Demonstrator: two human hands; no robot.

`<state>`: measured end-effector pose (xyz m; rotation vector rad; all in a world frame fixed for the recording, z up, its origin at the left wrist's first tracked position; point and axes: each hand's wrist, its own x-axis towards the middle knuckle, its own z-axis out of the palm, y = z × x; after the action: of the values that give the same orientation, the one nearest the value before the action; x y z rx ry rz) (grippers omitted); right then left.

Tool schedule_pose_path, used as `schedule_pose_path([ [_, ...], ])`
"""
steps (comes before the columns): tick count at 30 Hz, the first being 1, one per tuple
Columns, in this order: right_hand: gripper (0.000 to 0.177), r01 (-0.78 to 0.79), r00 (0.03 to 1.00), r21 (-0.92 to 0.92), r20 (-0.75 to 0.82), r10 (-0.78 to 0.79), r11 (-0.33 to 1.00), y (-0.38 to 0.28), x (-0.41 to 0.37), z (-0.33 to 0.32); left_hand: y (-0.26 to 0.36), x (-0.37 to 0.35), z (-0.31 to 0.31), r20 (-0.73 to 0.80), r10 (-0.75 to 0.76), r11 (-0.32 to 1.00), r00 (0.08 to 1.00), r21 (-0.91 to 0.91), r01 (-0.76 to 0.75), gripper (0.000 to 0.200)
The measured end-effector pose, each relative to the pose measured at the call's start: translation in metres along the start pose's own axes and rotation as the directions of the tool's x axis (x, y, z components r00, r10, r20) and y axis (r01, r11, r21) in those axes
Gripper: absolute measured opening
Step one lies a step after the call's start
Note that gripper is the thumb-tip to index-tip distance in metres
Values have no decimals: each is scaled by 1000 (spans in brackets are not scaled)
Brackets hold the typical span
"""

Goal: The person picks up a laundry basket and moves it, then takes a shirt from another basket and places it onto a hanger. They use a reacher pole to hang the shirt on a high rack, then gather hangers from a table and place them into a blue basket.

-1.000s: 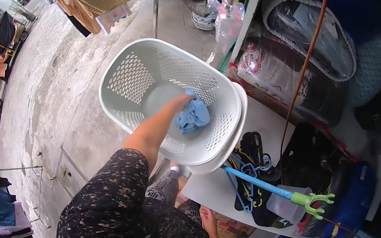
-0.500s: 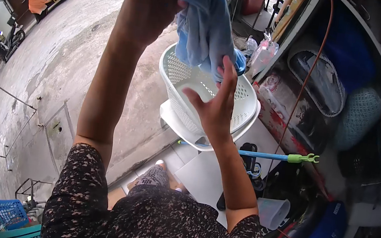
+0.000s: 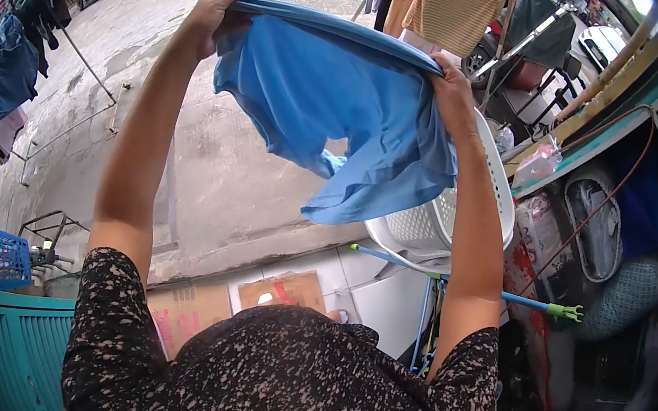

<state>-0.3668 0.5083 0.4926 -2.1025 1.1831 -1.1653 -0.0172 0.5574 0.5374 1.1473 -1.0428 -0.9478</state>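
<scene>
We hold the blue shirt point(image 3: 334, 113) up at 12 o'clock, its top edge stretched taut from 11 to 1 o'clock and the cloth hanging toward 6. The white basket point(image 3: 472, 218) sits behind it at 3 o'clock. Our left hand point(image 3: 209, 13) and right hand point(image 3: 455, 88) each clench one end, equally near.

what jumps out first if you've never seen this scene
A blue garment stretched wide across the middle, gripped at its top edge by the left hand and the right hand. Behind it on the right sits a white laundry basket, and a striped shirt hangs at the top.
</scene>
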Motion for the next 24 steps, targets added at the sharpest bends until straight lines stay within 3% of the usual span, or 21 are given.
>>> schedule_pose_path([
  [3, 20, 85, 989, -107, 128, -71, 991, 6, 14, 39, -32, -6, -49, -95, -106, 994, 990, -6, 106, 29],
  [4, 20, -22, 977, -21, 214, 26, 1000, -1, 14, 46, -38, -7, -62, -127, -117, 993, 985, 2, 118, 28],
  [7, 19, 37, 981, -94, 195, -18, 995, -6, 26, 68, -43, -5, -97, -155, -77, 989, 985, 114, 95, 27],
  [8, 27, 0, 977, -10, 213, 2, 1000, 1, 34, 76, -41, -6, -102, -198, -61, 993, 978, 85, 79, 23],
  [11, 24, -112, 949, 141, 310, 64, 984, -40, 36, 81, -38, -7, -120, -278, 210, 970, 937, 179, -165, 20],
  [12, 29, -226, 904, 300, 419, 84, 927, -46, 37, 76, -24, -23, -108, -314, 349, 936, 883, 164, -312, 17],
  [13, 35, -350, 846, 429, 527, 84, 833, -51, 34, 70, -13, -41, -96, -301, 394, 915, 869, 37, -402, 15],
  [14, 59, -408, 803, 676, 585, -111, 613, -64, 21, 64, -2, -67, -76, -231, 470, 873, 852, -21, -487, 12],
  [15, 80, -485, 751, 786, 599, -278, 383, -73, 10, 66, -5, -92, -54, -160, 483, 875, 861, 115, -470, 11],
  [16, 84, -572, 718, 768, 639, -277, 288, -68, 2, 79, -20, -118, -32, 30, 554, 758, 832, 396, -519, 17],
  [17, 87, -651, 683, 735, 677, -275, 190, -62, -6, 92, -21, -151, -3, 325, 697, 469, 639, 467, -750, 24],
  [18, 85, -712, 660, 697, 707, -254, 88, -54, -22, 110, -35, -177, 20, 543, 598, 481, 589, 344, -806, 25],
  [19, 83, -751, 641, 661, 728, -244, 1, -49, -48, 131, -56, -195, 40, 722, 510, 458, 467, 232, -858, 21],
  [20, 81, -771, 625, 635, 738, -256, -53, -43, -72, 153, -88, -213, 55, 767, 525, 395, 369, 165, -904, 13],
  [22, 77, -813, 577, 568, 760, -299, -126, -38, -126, 189, -143, -238, 60, 881, 358, 504, 310, 97, -858, 12],
  [23, 75, -831, 554, 539, 772, -313, -140, -35, -149, 205, -163, -248, 58, 899, 291, 560, 328, 118, -820, 15],
  [24, 73, -843, 535, 518, 779, -326, -147, -33, -169, 216, -176, -256, 56, 877, 325, 623, 354, 84, -778, 17],
])
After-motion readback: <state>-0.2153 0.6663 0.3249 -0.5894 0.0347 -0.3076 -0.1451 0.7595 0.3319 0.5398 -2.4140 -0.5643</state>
